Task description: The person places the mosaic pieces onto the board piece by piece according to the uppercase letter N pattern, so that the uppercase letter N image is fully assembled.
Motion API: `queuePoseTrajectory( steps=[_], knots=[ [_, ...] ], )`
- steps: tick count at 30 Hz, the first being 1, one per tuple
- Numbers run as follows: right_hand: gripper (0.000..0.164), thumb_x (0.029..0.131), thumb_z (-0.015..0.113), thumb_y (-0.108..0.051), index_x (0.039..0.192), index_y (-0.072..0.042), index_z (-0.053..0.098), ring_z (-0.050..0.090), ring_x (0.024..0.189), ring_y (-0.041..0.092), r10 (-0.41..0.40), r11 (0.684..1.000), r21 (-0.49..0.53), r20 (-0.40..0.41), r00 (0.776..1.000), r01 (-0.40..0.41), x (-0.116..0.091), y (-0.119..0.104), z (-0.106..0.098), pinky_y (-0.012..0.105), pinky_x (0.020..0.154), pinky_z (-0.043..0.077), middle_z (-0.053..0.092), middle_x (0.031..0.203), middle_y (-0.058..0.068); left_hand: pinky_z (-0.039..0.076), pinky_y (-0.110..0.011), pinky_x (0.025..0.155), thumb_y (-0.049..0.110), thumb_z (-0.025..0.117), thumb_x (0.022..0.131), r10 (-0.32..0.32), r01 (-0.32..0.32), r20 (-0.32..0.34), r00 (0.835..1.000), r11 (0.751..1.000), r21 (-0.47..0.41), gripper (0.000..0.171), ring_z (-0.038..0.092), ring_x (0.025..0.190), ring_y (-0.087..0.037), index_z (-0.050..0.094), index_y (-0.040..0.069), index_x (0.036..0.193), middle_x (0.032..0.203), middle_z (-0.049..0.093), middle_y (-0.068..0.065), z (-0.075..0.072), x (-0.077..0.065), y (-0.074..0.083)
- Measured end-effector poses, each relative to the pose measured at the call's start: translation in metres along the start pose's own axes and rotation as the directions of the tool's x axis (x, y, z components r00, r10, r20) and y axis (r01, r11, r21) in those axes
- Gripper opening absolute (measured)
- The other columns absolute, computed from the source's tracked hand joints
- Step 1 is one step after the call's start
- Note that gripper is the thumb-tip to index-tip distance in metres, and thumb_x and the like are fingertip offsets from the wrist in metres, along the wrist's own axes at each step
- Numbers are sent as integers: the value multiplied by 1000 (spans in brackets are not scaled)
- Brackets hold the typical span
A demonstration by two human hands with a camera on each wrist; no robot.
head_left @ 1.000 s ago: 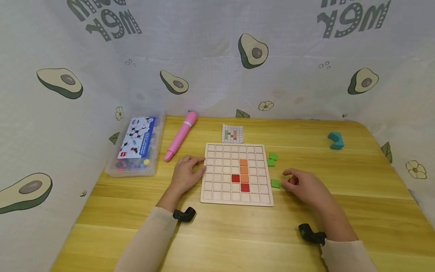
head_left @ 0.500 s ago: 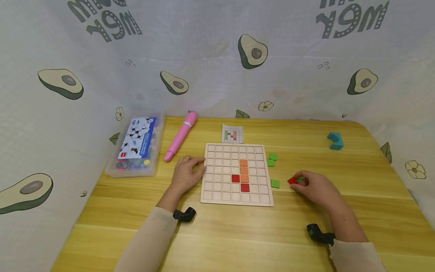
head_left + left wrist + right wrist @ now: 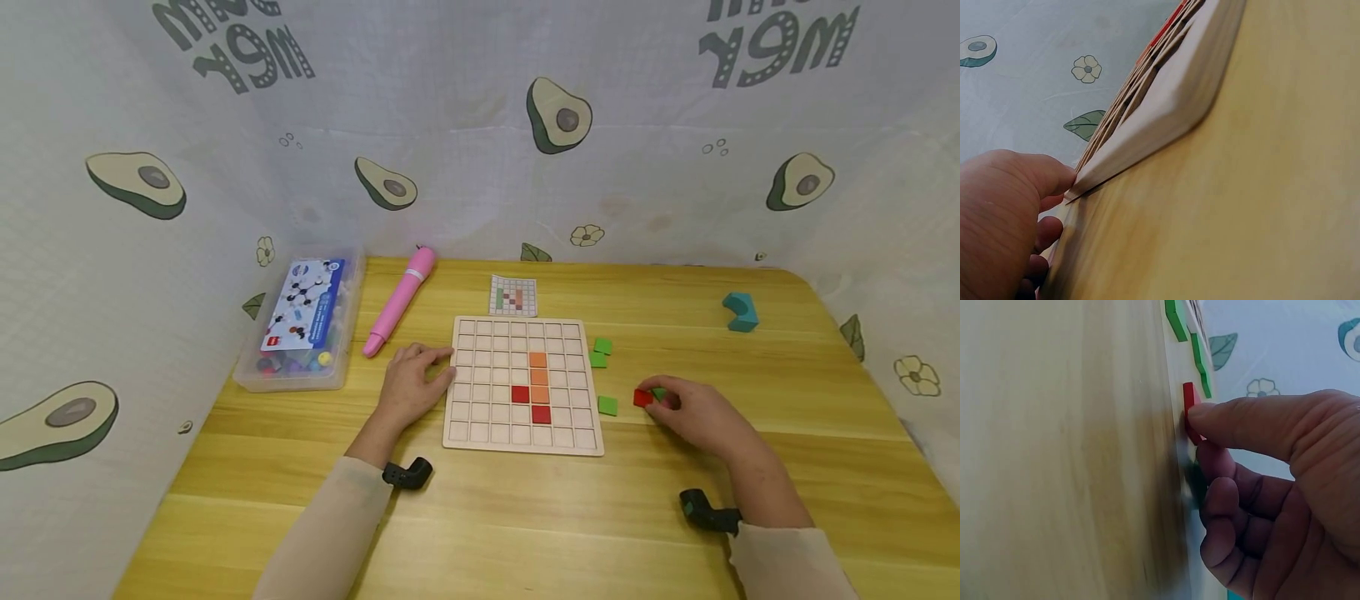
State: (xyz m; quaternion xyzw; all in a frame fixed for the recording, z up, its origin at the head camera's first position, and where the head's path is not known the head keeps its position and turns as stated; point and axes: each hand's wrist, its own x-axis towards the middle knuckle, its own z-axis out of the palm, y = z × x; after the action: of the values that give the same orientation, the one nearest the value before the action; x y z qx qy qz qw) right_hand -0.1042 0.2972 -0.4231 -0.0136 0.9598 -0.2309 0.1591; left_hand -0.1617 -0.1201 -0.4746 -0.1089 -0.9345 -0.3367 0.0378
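My left hand [image 3: 408,383] rests at the left edge of the wooden grid board [image 3: 480,412], thumb and index fingertips right at its rim. On the board sit an orange column [image 3: 537,377] of three square tiles and two red tiles [image 3: 520,394]. To the right of the board, my right hand [image 3: 693,412] pinches a loose red tile [image 3: 642,398] close over the table. In the right wrist view, the thumb lies on this red tile [image 3: 1189,400], and a blurred dark green tile [image 3: 1196,481] shows beside the fingers. The green tile [image 3: 658,392] is partly hidden by the hand.
Two green tiles [image 3: 598,360] lie by the board's right edge, another green tile [image 3: 607,406] lower down. A small pattern card [image 3: 513,296] lies behind the board. Left stand a pink pen-shaped stick [image 3: 397,304] and a clear box [image 3: 300,325]; far right, a teal arch block [image 3: 742,312].
My right hand has drawn back rightward from beside the lower green tile, and a red and a green tile now show at its fingertips. The red tile has turned flatter. My left hand stays put.
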Motion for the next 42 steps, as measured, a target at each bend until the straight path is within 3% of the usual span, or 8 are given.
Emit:
queuePoseTrajectory(
  steps=[9,30,42],
  knots=[
    [36,98,67,-24,129,-6,62,50,71,19,22,1000,9,3,1000,-22,0,5,-3,31,61,39,58,86,5,42,-45,96,34,68,96,0,0,-2,1000,1000,6,39,56,106,-28,71,19,131,117,69,-7,0,1,0],
    [29,100,64,-20,125,-6,61,47,68,17,-50,999,-13,0,999,50,3,1,1,30,59,38,55,82,4,42,-45,97,34,69,95,3,-3,-6,1000,1000,3,39,56,106,-27,71,20,131,117,68,-6,1,0,-2],
    [30,100,66,-25,125,-10,63,48,72,17,-87,996,-13,-29,996,87,4,-22,-5,30,62,37,53,82,2,42,-45,95,34,70,95,10,-10,-16,1000,1000,0,38,55,106,-26,72,20,130,116,69,-5,3,0,-3]
  ],
)
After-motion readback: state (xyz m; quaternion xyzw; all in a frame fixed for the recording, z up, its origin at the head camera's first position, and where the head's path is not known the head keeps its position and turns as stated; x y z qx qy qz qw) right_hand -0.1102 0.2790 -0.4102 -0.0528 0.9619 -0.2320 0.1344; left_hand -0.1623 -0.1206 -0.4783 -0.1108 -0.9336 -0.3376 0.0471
